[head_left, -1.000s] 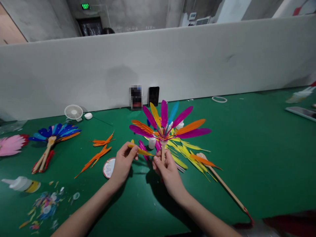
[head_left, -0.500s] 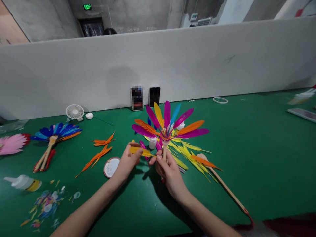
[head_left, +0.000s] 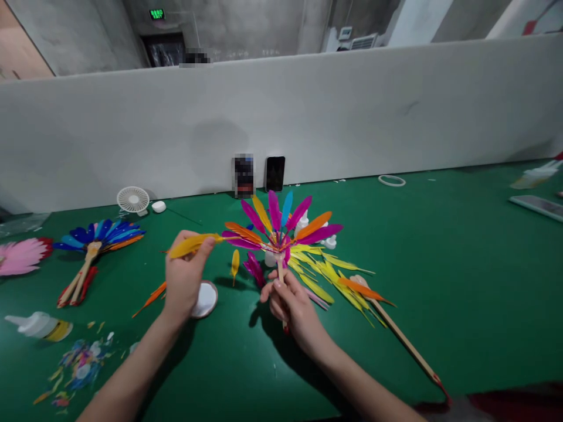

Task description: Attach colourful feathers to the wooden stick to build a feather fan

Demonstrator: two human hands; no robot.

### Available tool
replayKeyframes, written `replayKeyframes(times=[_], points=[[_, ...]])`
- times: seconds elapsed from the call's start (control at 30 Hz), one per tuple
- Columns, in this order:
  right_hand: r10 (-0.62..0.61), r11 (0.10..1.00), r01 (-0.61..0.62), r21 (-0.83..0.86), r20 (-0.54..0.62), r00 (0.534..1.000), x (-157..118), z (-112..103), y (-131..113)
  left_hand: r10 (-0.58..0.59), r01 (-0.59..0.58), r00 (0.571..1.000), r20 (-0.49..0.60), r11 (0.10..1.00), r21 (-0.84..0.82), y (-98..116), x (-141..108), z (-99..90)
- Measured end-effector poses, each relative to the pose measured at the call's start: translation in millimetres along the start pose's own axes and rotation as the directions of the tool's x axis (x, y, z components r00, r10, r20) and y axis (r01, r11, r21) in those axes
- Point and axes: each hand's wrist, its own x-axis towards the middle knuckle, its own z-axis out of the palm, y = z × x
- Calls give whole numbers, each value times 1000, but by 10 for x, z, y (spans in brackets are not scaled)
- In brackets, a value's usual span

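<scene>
Pinched in my left hand (head_left: 187, 272) is a yellow-orange feather (head_left: 193, 245), its quill pointing right towards the fan. My right hand (head_left: 290, 302) is closed round the wooden handle of a feather fan (head_left: 278, 234), which stands upright with magenta, orange, yellow and blue feathers spread in a half circle. A loose yellow feather (head_left: 236, 265) lies between my hands on the green table, beside some magenta feathers (head_left: 254, 268). Just behind my left wrist is a small round white dish (head_left: 206, 299), partly covered. Yellow-green feathers (head_left: 328, 272) are scattered right of the fan.
A second wooden handle (head_left: 407, 334) with an orange feather (head_left: 363, 288) across its head lies at the right. On the left are a blue feather fan (head_left: 94, 237), a glue bottle (head_left: 41, 326) and feather scraps (head_left: 83, 363). Two phones (head_left: 275, 174) lean against the white partition (head_left: 329, 117).
My left hand has moved up and left with the yellow-orange feather, away from the fan's base. The fan in my right hand has shifted slightly left and down.
</scene>
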Motion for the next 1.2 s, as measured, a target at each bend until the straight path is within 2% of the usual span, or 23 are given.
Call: replayKeyframes(times=[0.07, 0.13, 0.23, 0.33, 0.5, 0.9, 1.0, 1.2], points=[[31, 999, -32, 20, 35, 999, -2, 1, 1, 59, -60, 997, 46, 998, 30, 101, 150, -48], [59, 998, -61, 35, 60, 996, -5, 1, 5, 57, -67, 988, 142, 996, 66, 170, 279, -44], [91, 995, -95, 40, 77, 993, -12, 6, 8, -56, 42, 961, 271, 998, 55, 190, 389, 27], [111, 993, -114, 29, 85, 990, -22, 17, 3, -141, 134, 930, 339, 990, 45, 126, 405, 113], [125, 992, -128, 22, 99, 987, -24, 28, 0, -207, 207, 914, 349, 978, 37, 7, 381, 188], [115, 992, -120, 30, 125, 985, -10, 14, 23, -190, 156, 901, 391, 981, 116, -43, 361, 205], [114, 993, -118, 29, 124, 986, -13, 16, 18, -194, 155, 886, 422, 980, 125, -55, 355, 202], [118, 992, -123, 33, 129, 985, -20, 17, 28, -260, 251, 875, 408, 965, 77, -96, 343, 204]])
